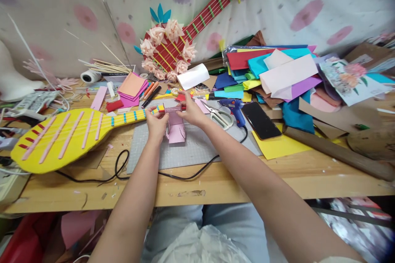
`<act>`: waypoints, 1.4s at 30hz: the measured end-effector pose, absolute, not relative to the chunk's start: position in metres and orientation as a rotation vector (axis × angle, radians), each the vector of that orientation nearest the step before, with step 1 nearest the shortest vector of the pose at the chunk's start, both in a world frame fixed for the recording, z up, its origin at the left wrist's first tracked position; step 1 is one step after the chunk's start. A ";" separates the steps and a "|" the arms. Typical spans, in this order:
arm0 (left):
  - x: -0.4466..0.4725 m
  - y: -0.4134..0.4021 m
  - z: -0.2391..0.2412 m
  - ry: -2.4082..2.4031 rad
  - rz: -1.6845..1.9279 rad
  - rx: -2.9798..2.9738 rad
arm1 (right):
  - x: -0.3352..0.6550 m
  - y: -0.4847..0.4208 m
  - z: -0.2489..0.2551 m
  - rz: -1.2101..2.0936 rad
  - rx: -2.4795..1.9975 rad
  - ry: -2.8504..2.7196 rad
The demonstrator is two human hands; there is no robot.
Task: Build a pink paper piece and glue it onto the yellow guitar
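Note:
My left hand (156, 122) and my right hand (192, 111) meet over a grey cutting mat (197, 150). Both pinch a folded piece of pink paper (175, 128) that stands on the mat between them. The fingers of each hand are closed on its top edge. The paper sits right at the neck end of a yellow paper guitar (61, 137), which lies to the left with pink strips across its body.
Scissors (219, 116), a blue glue gun (233, 109) and a black phone (261, 120) lie right of the hands. A heap of coloured paper (277, 72) fills the back right. A red paper guitar (182, 43) leans on the wall. A black cable (123, 168) loops by the wooden table's front edge (216, 191).

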State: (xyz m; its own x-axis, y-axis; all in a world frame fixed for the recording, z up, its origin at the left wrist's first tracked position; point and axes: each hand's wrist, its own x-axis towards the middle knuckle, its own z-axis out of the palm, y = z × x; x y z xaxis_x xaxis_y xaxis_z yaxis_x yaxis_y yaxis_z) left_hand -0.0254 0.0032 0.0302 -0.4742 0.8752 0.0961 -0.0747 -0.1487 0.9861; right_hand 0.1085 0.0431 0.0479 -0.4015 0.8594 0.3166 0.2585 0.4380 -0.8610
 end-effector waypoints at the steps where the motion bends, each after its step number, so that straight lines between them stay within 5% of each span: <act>1: -0.025 0.003 0.030 1.402 1.706 0.932 | 0.109 0.043 0.049 0.950 -0.951 -1.896; 20: -0.024 0.001 0.035 1.409 1.582 0.959 | 0.110 0.041 0.044 0.966 -1.041 -1.850; 33: -0.041 0.000 0.069 1.191 1.348 0.875 | 0.129 0.040 0.060 1.620 -0.842 -1.428; 42: -0.083 0.017 0.081 1.391 1.618 0.955 | 0.149 0.041 0.032 1.210 -1.350 -1.326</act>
State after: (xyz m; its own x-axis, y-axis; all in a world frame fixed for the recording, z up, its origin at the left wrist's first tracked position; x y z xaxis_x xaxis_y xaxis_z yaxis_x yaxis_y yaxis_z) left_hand -0.0826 0.0173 0.0810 -0.4115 0.9100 0.0509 -0.0862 -0.0944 0.9918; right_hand 0.1486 0.0409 0.0321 -0.0383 0.9971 -0.0655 0.1565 -0.0587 -0.9859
